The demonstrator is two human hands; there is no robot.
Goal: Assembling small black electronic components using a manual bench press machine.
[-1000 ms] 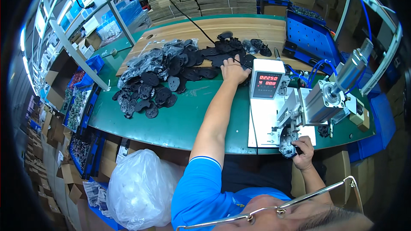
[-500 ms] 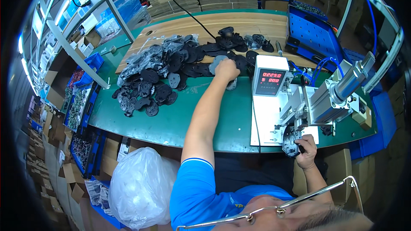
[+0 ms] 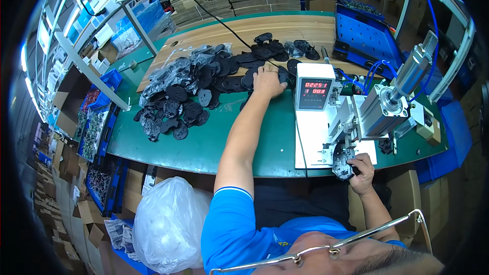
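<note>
My left hand [image 3: 268, 80] reaches out over the bench, its fingers stretched out and lying on dark parts at the right end of a heap of flat, rounded black plastic parts [image 3: 205, 75]. What is under its palm is hidden. Close to the front edge, my right hand [image 3: 362, 172] grips the right side of a black plastic part [image 3: 342, 162] with moulded detail. That part sits beneath the head of a bench press [image 3: 379, 114] with a metal cylinder. Beside the press stands a white control box [image 3: 314, 86] with a lit red display.
Clear plastic bags [image 3: 170, 79] lie among the heap. A blue tray [image 3: 364, 38] rests at the back right. A black cable [image 3: 219, 18] crosses the wooden board [image 3: 198, 33]. Below the bench at left stand a filled white plastic bag [image 3: 170, 224] and bins of small parts [image 3: 97, 130].
My left hand has flattened over the parts, and the grey disc at its fingers no longer shows. My right hand keeps its grip at the press. The display digits have changed.
</note>
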